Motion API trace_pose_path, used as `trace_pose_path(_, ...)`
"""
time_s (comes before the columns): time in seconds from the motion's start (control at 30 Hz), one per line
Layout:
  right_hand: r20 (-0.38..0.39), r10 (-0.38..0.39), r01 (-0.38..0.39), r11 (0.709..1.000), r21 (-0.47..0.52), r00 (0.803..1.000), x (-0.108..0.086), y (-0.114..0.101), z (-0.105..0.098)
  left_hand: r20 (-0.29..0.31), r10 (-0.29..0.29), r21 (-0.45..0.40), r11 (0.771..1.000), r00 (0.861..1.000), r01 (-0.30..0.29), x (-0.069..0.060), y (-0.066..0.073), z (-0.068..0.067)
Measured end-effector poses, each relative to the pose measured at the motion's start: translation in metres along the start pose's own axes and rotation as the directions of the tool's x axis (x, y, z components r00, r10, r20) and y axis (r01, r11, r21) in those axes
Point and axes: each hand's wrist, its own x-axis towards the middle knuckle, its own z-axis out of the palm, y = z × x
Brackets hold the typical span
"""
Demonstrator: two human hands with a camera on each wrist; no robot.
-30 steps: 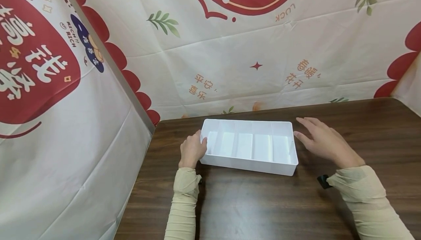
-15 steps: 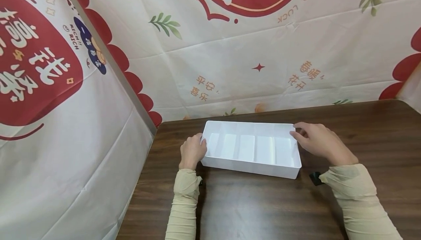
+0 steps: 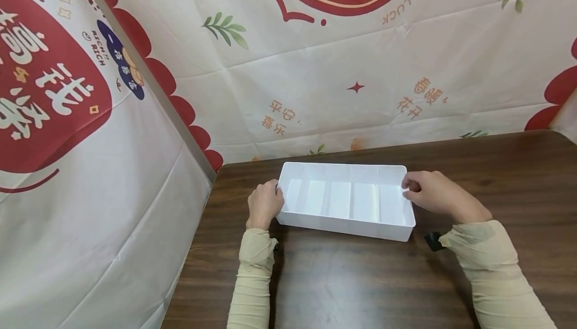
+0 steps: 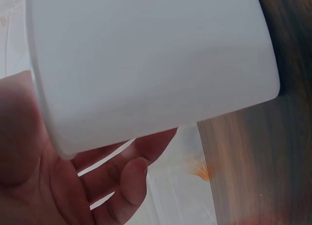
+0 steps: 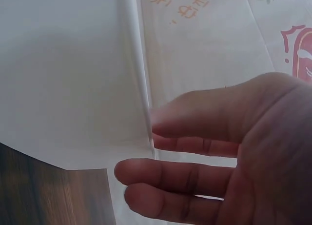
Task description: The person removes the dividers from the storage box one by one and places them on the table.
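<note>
A white plastic organizer box (image 3: 344,225) with several compartments in a row lies on the brown table, its open side up. No items show in its compartments. My left hand (image 3: 264,202) grips the box's left end, thumb over the rim. In the left wrist view, the end wall of the box (image 4: 156,64) hides part of the fingers. At the opposite end, my right hand (image 3: 437,195) pinches the right rim near the back corner. The right wrist view shows the thumb at the rim of the box (image 5: 73,88), with one finger partly behind it and two lower fingers extended.
The wood-grain table (image 3: 342,279) extends in front of the box and to its right. Behind it hangs a printed white cloth (image 3: 311,68), close to the table's back edge. Another printed cloth (image 3: 112,209) hangs along the left side.
My right hand has moved left from beside the box, its spread fingers drawing in onto the right rim. The left hand keeps its grip, and the box stays nearly in place.
</note>
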Motion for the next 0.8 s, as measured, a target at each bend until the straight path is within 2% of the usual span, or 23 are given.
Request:
trace_pose_path(0.27, 0.066, -0.005, 0.004, 1.000, 0.006, 0.998, 0.000, -0.003, 0.002, 0.006, -0.001, -0.003, 1.000, 1.000, 0.001, -0.001, 0.000, -0.001)
trace_pose_path(0.43, 0.075, -0.008, 0.008, 1.000, 0.003, 0.997, 0.001, -0.004, 0.002, 0.018, -0.005, -0.001, 1.000, 1.000, 0.005, -0.002, 0.001, -0.003)
trace_pose_path(0.8, 0.065, 0.000, 0.000, 1.000, 0.002, 0.998, 0.000, 0.003, -0.001, 0.120, -0.013, -0.005, 1.000, 0.993, 0.014, -0.004, 0.006, -0.011)
